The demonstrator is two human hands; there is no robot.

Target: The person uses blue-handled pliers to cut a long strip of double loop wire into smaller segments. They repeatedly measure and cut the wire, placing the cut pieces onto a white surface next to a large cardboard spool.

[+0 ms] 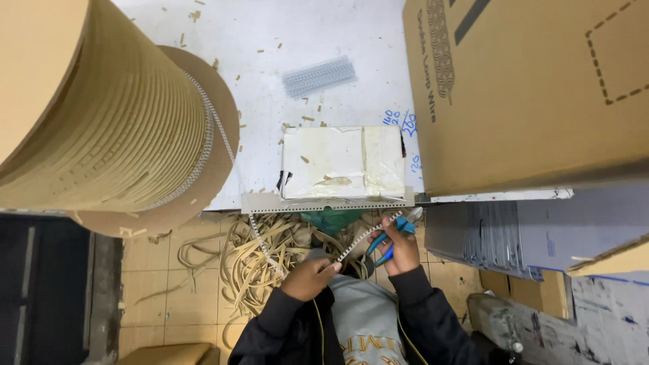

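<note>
My left hand (pixel 309 277) pinches a thin strip of white wire binding comb (pixel 357 242) that runs diagonally up to my right hand. My right hand (pixel 402 247) grips blue-handled cutting pliers (pixel 397 230), with the jaws at the strip's upper end near the table edge. The strip comes off a large cardboard spool (pixel 128 128) at the left, runs down past the table edge and loops up to my left hand. A white taped block (pixel 343 162) with a grey perforated guide strip (pixel 324 203) lies on the table just above my hands.
A big cardboard box (pixel 527 88) fills the right of the white table (pixel 284 40). A short cut piece of wire comb (pixel 319 76) lies on the table. Tan paper backing strips (pixel 263 260) pile on the tiled floor. Grey sheets (pixel 500 236) are stacked at the right.
</note>
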